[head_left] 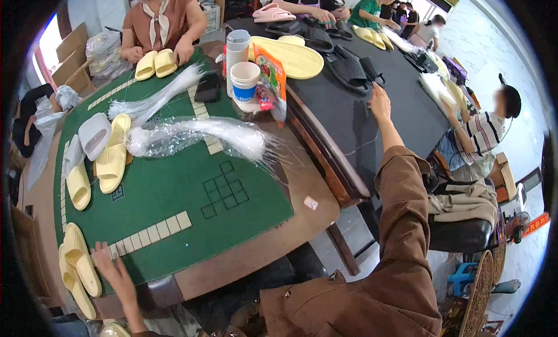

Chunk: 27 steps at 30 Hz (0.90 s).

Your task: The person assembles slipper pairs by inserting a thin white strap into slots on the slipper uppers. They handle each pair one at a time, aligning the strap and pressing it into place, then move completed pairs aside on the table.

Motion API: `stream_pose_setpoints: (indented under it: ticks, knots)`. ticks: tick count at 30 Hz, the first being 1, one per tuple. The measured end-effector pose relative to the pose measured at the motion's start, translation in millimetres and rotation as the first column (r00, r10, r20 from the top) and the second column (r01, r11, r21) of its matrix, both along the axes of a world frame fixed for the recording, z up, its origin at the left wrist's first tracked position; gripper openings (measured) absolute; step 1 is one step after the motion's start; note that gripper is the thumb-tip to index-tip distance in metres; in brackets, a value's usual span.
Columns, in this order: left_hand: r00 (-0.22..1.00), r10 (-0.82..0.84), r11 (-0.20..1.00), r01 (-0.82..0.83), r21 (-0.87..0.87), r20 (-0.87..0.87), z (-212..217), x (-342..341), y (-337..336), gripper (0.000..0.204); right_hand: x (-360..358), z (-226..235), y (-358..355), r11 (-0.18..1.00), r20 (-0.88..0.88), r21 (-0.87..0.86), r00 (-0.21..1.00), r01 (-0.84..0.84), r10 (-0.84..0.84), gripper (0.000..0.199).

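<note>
Head view, clock bearings taken from its centre. The right hand (381, 106) is at 2 o'clock, arm extended over the dark table (407, 113), fingertips just beside the black slippers (349, 74) at 1 o'clock. Whether those fingers are apart or pinched on anything cannot be told; contact with the nearest slipper is likewise unclear. A thin pale strand (365, 144) lies on the table below this hand; no link to the fingers could be confirmed.

The left hand (118, 274) is at 8 o'clock, fingers spread apart and nothing gripped, over the near edge of the green mat (151, 200). Pale yellow slippers (75, 261) lie immediately beside it, one leaning on the other. Towards 10 o'clock lies a bundle of clear strands (203, 138) in a plastic sleeve; beyond it, a co-worker's hands rest at another yellow pair (156, 64).

Step in hand, in this inspector's judgement: a right-handed reach to the black slippers, the left hand idle. The next move would call for placing the fingertips precisely on the nearest slipper or strand, without disturbing the neighbouring footwear.
</note>
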<state>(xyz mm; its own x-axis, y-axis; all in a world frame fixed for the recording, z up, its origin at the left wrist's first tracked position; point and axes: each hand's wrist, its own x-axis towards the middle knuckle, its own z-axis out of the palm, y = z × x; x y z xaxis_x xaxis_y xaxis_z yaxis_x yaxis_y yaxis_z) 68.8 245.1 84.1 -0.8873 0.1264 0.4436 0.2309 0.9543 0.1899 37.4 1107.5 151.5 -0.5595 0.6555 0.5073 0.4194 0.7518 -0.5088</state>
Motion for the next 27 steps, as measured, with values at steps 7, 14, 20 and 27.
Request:
stream_pose_setpoints:
  ticks: [7,14,20,27]
  knots:
    - [0.981,0.008,0.998,-0.021,0.065,0.194,-12.3,7.0,48.9,0.044,-28.1,-9.7,49.6,0.969,0.127,0.244,0.99,0.034,-0.067,0.041]
    - [0.973,0.06,0.997,-0.07,0.037,0.223,-10.4,11.8,43.1,0.044,-23.7,10.9,13.4,0.971,0.326,0.192,0.923,0.145,-0.203,0.028]
    - [0.979,0.001,1.0,-0.006,0.025,0.204,-18.1,5.7,45.5,0.044,67.0,23.5,-28.6,0.753,0.379,0.597,0.924,-0.277,0.039,0.013]
    - [0.988,-0.06,0.994,0.047,0.094,0.143,-18.1,14.1,41.9,0.041,116.5,98.0,-213.8,0.812,0.36,-0.208,0.729,-0.546,0.582,0.022]
